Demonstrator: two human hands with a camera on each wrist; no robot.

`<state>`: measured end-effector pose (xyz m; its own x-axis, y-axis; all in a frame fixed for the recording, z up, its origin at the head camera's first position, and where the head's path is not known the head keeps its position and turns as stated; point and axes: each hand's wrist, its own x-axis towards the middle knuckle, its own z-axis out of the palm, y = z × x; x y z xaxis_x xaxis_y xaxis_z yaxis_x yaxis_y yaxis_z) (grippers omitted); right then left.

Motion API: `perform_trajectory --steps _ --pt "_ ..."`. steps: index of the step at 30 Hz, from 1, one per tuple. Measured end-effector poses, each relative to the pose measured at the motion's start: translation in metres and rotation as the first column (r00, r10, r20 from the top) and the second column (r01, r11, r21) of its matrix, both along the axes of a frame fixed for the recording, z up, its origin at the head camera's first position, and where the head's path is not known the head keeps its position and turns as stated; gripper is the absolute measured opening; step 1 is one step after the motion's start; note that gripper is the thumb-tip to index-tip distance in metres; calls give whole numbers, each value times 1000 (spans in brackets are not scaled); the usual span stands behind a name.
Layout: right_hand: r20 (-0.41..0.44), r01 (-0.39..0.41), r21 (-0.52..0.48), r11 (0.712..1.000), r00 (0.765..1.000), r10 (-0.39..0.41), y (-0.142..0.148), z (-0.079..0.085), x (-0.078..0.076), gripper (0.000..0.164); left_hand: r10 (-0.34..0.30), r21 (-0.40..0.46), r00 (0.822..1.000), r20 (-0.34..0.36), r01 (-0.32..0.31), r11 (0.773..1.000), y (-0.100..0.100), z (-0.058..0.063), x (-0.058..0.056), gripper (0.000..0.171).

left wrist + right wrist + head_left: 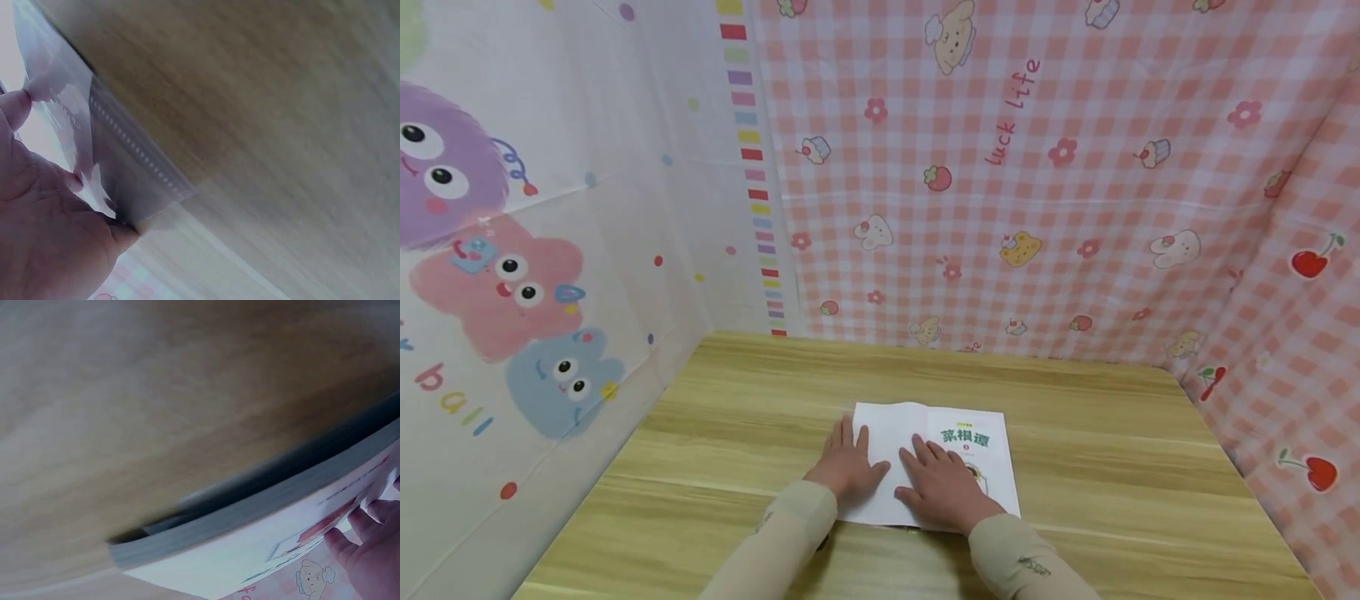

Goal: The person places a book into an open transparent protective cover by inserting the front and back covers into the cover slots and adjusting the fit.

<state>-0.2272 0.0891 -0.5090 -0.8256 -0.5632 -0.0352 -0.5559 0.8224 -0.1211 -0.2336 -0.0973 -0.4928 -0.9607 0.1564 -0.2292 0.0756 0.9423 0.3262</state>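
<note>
An open book (891, 421) lies on the wooden table, its left page white. Green Chinese characters and a small picture appear on the right page (1002, 458), partly covered by a hand. My left hand (847, 468) rests over the left page's outer edge, fingers spread. Flat on the book near its fold is my right hand (943, 490), its fingers pointing away from me. In the left wrist view, a clear plastic cover flap (140, 156) sticks out beside the fingers. The right wrist view shows the thick page block (250, 509), with right fingertips on the printed page.
The wooden tabletop (737, 417) extends around the book. Behind it hangs a pink checked cloth (970, 225) with cartoon prints, which continues along the right side. A white cloth (625, 250) with cartoon figures hangs at the left.
</note>
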Motion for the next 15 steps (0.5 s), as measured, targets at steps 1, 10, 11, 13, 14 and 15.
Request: perform_trajectory --steps 1,10,11,13,14,15 --pt "0 -2 -1 1000 1000 2 1 0 0 65 0 -1 1000 0 0 1000 0 0 0 78" --pt "-32 -3 20 1000 999 3 0 -3 0 62 -12 17 1000 -24 13 1000 -1 -6 -4 86" --pt "-37 -5 25 1000 999 5 0 -4 1 62 -11 14 1000 -21 11 1000 -1 -6 -4 87" --pt "-46 -5 29 1000 999 6 -1 -5 1 61 -7 2 1000 -15 7 1000 -1 -7 -3 89" --pt "-48 -3 31 1000 999 4 -1 -5 2 61 -6 -4 1000 -14 6 1000 -1 -7 -3 89" --pt "-49 -1 29 1000 999 3 -1 -5 2 61 -5 -10 1000 -15 5 1000 0 -7 -3 89"
